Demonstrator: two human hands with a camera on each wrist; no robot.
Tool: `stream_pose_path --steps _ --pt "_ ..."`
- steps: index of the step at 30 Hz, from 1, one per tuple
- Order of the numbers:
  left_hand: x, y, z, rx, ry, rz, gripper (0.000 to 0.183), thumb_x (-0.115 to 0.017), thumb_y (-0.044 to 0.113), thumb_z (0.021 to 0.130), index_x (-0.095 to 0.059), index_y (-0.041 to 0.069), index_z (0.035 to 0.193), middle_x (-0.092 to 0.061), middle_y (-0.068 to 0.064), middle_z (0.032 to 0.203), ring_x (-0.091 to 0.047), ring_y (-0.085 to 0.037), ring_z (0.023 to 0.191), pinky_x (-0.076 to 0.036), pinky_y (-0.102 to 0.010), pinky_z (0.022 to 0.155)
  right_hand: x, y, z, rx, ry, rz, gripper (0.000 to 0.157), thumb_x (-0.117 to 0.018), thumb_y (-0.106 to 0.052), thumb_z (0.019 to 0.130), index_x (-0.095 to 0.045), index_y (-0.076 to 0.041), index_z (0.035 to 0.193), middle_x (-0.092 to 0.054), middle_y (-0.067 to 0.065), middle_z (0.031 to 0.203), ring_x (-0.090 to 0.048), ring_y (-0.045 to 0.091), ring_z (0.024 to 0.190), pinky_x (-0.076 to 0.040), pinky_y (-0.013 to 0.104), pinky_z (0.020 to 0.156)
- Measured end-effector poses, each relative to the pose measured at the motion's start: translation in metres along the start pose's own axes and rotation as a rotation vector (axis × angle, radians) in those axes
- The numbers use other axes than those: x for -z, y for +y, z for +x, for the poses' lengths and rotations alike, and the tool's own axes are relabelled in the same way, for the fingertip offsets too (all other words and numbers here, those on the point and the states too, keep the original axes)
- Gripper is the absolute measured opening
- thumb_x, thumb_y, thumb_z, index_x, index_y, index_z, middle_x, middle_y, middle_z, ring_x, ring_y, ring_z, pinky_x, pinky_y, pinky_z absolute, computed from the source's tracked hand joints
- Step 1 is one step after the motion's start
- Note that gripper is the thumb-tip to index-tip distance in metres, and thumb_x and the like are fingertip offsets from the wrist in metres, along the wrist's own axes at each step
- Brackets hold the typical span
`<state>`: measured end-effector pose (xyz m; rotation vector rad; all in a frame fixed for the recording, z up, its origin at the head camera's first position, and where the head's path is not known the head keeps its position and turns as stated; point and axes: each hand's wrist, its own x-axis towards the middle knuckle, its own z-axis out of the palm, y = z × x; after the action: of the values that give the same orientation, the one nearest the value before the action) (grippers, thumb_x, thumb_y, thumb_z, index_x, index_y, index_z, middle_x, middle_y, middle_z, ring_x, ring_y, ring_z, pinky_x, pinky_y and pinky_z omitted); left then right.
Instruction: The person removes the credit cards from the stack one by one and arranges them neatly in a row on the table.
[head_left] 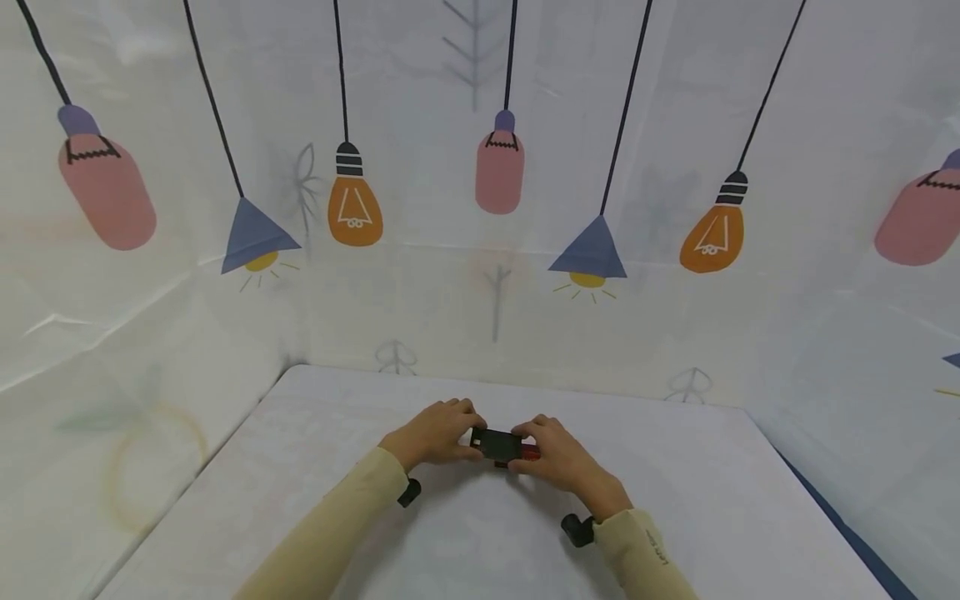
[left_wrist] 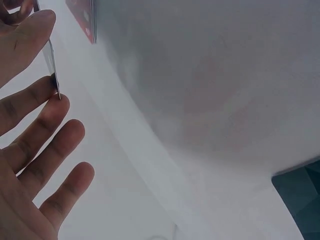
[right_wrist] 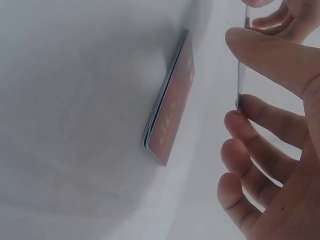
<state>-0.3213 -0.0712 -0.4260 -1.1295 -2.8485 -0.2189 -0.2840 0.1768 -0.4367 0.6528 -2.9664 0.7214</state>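
A dark card [head_left: 497,444] is held between both hands, above the white table. My left hand [head_left: 438,433] pinches its left end with thumb and fingertips, and my right hand [head_left: 558,454] pinches the right end. Both wrist views show the thin card [right_wrist: 239,80] nearly edge-on, with the remaining fingers spread below it. A small stack of cards with a red top [right_wrist: 172,102] lies on the table close to the right hand. In the head view that red stack [head_left: 531,452] is partly hidden by the right hand.
In the left wrist view a dark teal flat piece [left_wrist: 300,200] shows at the right edge. The white table [head_left: 465,542] runs back to a pale cloth wall [head_left: 435,317] printed with hanging lamps. Small black devices [head_left: 577,530] sit at both wrists.
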Motion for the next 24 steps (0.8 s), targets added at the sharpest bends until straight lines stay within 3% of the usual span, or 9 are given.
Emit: stream_pose_path --steps 6,24 --pt "0.002 -0.004 -0.007 -0.013 0.003 -0.022 0.05 -0.076 0.05 0.088 -0.069 0.019 0.126 -0.061 0.002 0.116 -0.059 -0.018 0.103 -0.049 -0.039 0.092 -0.003 -0.004 0.001 0.025 -0.001 0.018 0.052 -0.084 -0.036 0.084 -0.068 -0.011 0.128 -0.06 0.006 0.117 -0.056 0.026 0.109 -0.05 0.046 0.093" --pt "0.014 -0.011 -0.031 -0.049 0.084 -0.023 0.049 -0.079 0.047 0.086 -0.07 0.017 0.124 -0.062 0.001 0.114 -0.06 -0.02 0.1 -0.05 -0.04 0.088 -0.005 -0.025 0.002 0.098 0.044 -0.046 0.052 -0.084 -0.037 0.084 -0.069 -0.012 0.127 -0.061 0.005 0.114 -0.058 0.021 0.101 -0.053 0.042 0.088"
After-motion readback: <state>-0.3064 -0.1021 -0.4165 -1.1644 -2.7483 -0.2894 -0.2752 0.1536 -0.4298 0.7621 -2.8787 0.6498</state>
